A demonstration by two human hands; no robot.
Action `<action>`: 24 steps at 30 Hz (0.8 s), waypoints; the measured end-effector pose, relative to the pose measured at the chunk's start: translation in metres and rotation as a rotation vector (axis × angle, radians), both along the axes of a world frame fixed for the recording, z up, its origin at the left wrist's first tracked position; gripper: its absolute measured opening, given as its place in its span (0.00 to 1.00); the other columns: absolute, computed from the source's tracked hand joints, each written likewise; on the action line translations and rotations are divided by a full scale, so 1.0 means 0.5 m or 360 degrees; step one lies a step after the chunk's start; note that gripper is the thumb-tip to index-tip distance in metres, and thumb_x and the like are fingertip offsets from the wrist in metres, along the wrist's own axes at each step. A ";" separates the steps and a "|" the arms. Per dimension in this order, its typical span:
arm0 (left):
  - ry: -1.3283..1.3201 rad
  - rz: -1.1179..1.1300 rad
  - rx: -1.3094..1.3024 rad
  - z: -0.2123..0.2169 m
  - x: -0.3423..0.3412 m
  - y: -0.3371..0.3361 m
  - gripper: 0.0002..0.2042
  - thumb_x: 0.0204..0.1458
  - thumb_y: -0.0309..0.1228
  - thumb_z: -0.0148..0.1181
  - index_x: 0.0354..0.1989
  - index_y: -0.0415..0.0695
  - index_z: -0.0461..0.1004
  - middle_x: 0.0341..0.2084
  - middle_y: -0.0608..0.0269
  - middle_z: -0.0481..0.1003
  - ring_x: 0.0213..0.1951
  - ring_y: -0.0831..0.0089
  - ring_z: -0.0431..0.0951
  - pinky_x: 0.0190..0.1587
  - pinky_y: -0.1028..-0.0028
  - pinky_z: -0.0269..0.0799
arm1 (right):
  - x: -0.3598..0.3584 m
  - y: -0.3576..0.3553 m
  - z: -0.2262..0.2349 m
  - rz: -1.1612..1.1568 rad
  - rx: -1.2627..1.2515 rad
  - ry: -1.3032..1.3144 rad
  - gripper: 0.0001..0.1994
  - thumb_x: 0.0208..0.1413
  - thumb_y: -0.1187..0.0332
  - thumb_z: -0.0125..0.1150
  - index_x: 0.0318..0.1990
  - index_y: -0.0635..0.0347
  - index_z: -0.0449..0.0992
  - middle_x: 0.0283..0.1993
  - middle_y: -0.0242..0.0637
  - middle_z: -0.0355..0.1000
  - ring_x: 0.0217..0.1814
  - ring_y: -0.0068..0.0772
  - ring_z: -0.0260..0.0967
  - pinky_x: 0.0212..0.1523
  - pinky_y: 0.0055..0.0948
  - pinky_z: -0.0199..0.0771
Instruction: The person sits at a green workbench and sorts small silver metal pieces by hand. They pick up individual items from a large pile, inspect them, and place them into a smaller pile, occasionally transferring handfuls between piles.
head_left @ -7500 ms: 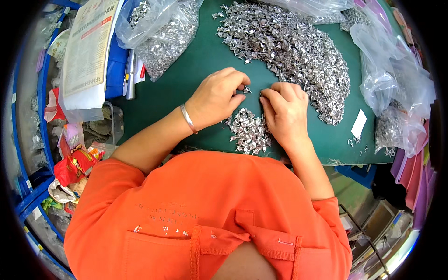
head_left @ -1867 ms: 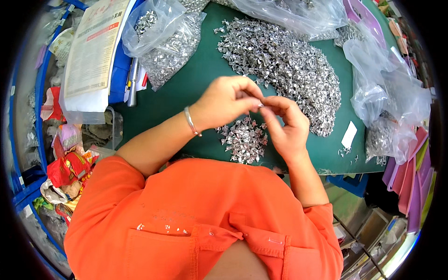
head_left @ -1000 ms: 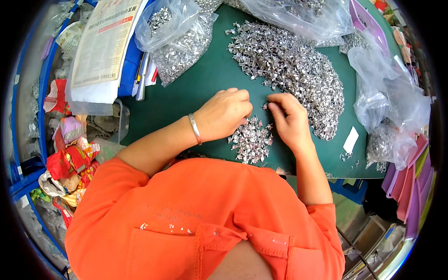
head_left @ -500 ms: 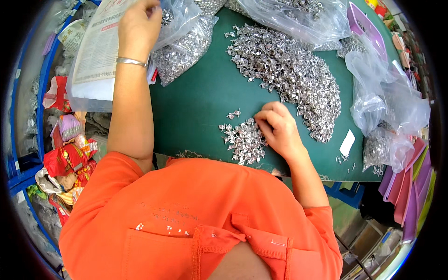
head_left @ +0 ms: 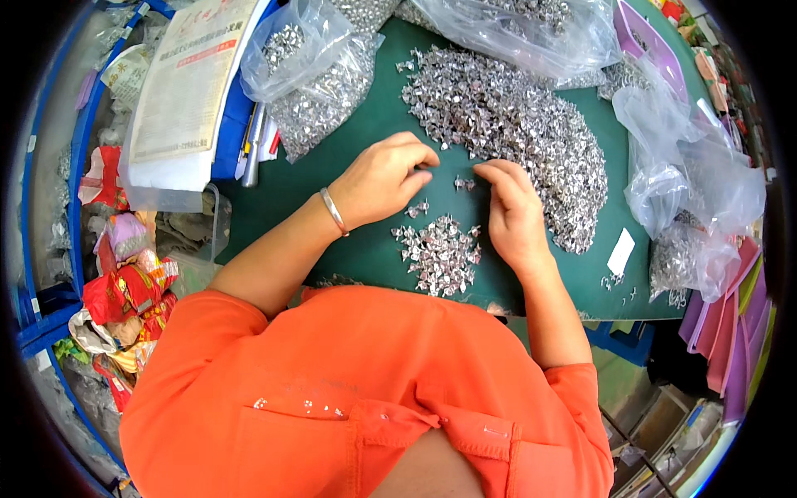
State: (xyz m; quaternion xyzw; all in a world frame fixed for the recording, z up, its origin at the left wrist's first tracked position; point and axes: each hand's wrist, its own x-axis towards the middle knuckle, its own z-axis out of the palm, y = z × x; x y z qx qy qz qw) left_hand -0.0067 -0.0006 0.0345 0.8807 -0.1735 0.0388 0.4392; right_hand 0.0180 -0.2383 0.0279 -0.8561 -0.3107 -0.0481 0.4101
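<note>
My left hand [head_left: 383, 184], with a silver bangle on its wrist, hovers over the middle of the green table. Its fingers are bent, thumb and forefinger a little apart, and nothing shows between them. My right hand [head_left: 516, 212] is curved with its fingertips beside a few small silver metal pieces [head_left: 463, 183]; a small gap shows below the forefinger, and I see nothing held. Between my forearms lies a small pile of such pieces [head_left: 440, 256], with a couple more [head_left: 417, 209] just above it. A large heap of silver pieces [head_left: 515, 124] spreads beyond my right hand.
Clear plastic bags of metal pieces [head_left: 324, 100] stand at the far left and far middle. A purple tray [head_left: 656, 50] sits at the far right, near another bag [head_left: 677, 261] and a white card [head_left: 620, 251]. Printed paper [head_left: 187, 83] and pens [head_left: 253, 149] lie left.
My left hand has come from the far-left bag to the middle of the table. My right hand has left the small pile, moving up and right. A few pieces now lie between my hands.
</note>
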 end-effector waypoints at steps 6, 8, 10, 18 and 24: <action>-0.0109 -0.0273 0.0168 -0.028 -0.041 -0.015 0.05 0.48 0.23 0.64 0.34 0.41 0.76 0.32 0.57 0.73 0.35 0.58 0.77 0.38 0.65 0.74 | -0.049 0.006 0.016 0.0171 -0.0150 0.0149 0.06 0.52 0.78 0.65 0.38 0.62 0.80 0.38 0.40 0.75 0.42 0.46 0.74 0.43 0.39 0.75; 0.0024 -0.0300 0.0150 -0.022 -0.047 -0.017 0.05 0.48 0.22 0.64 0.33 0.40 0.76 0.31 0.57 0.72 0.34 0.58 0.77 0.37 0.65 0.74 | -0.054 0.013 0.008 0.0197 -0.0147 0.0092 0.07 0.50 0.78 0.67 0.37 0.61 0.79 0.37 0.38 0.75 0.40 0.45 0.73 0.42 0.39 0.75; 0.0268 -0.0384 -0.0002 -0.004 -0.049 -0.015 0.05 0.49 0.23 0.64 0.34 0.38 0.76 0.29 0.57 0.73 0.31 0.62 0.78 0.33 0.67 0.74 | -0.057 0.014 -0.001 0.0221 -0.0063 0.0122 0.07 0.49 0.78 0.68 0.36 0.61 0.79 0.37 0.38 0.75 0.40 0.44 0.73 0.41 0.39 0.75; -0.0057 -0.0054 0.0035 -0.032 -0.007 -0.055 0.08 0.51 0.24 0.65 0.38 0.39 0.75 0.33 0.55 0.73 0.33 0.59 0.77 0.36 0.65 0.74 | -0.018 0.010 0.000 -0.0014 -0.0075 -0.0164 0.08 0.53 0.77 0.65 0.41 0.62 0.78 0.38 0.42 0.75 0.40 0.49 0.73 0.41 0.40 0.74; -0.0137 -0.0105 0.0104 -0.048 0.012 -0.061 0.11 0.47 0.22 0.66 0.39 0.39 0.75 0.37 0.53 0.73 0.37 0.54 0.77 0.41 0.62 0.75 | -0.017 -0.002 -0.018 0.0030 -0.0208 -0.0144 0.09 0.51 0.77 0.67 0.40 0.62 0.78 0.40 0.42 0.73 0.41 0.47 0.73 0.41 0.40 0.75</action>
